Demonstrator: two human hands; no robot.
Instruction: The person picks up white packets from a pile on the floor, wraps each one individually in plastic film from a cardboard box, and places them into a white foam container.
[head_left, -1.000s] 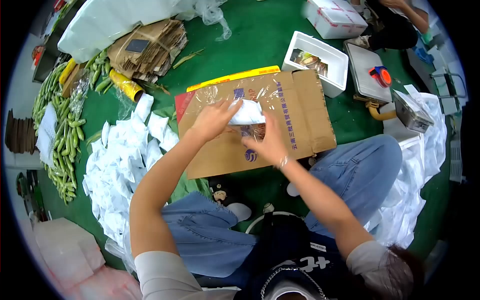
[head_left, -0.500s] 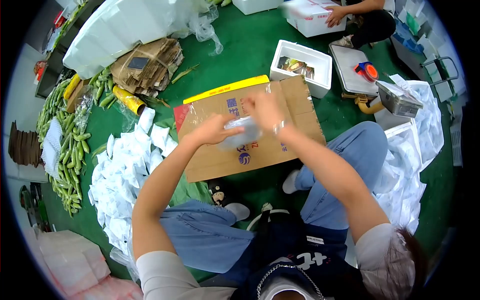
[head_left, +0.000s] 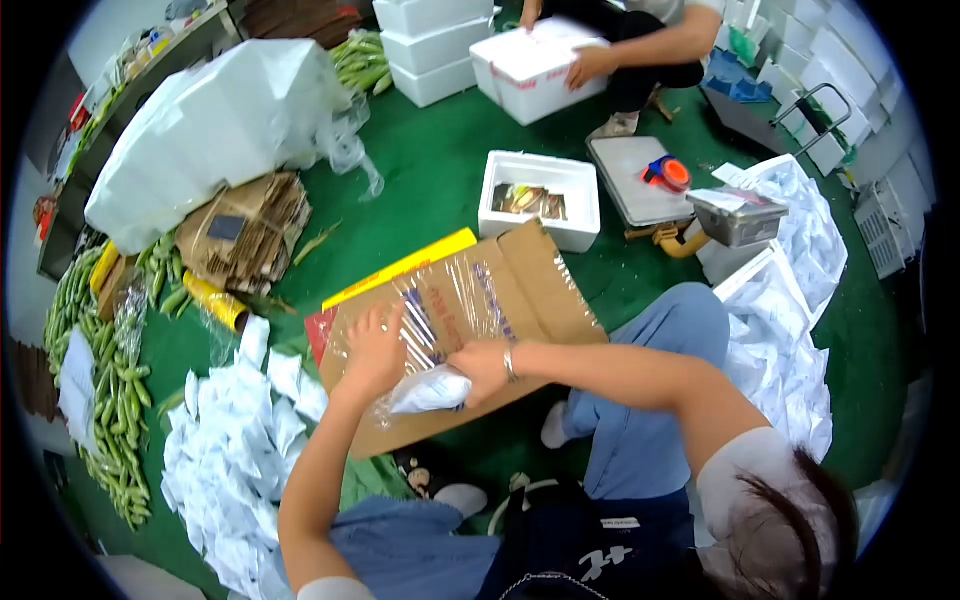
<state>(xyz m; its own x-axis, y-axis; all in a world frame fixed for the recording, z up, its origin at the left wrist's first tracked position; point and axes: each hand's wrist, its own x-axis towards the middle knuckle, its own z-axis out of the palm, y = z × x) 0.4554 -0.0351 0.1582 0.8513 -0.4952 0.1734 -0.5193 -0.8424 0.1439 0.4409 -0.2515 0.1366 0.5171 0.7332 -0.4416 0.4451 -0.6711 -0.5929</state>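
Observation:
A flattened cardboard piece (head_left: 555,300) with printed lettering lies in front of my knees. Clear plastic film (head_left: 455,310) is spread over it, wrinkled and shiny. My left hand (head_left: 375,350) rests on the film at the left, fingers stretched and spread, holding nothing. Close beside it, my right hand (head_left: 482,370) has its fingers closed on the end of a white plastic packet (head_left: 432,390), which lies low on the cardboard. What the packet contains does not show. Some of the film lies around the packet and under my left hand.
White packets (head_left: 225,450) are heaped at the left, with more (head_left: 790,350) at the right. Ahead stand an open foam box (head_left: 540,225) and a scale (head_left: 640,180) holding a tape dispenser (head_left: 667,174). A co-worker's hand (head_left: 592,66) holds a closed foam box (head_left: 535,75). Green cobs (head_left: 120,400) lie far left.
My hands have come down from above the cardboard, and the film now lies flat over it. My left hand has spread its fingers. The view has shifted, and the co-worker's box is more visible.

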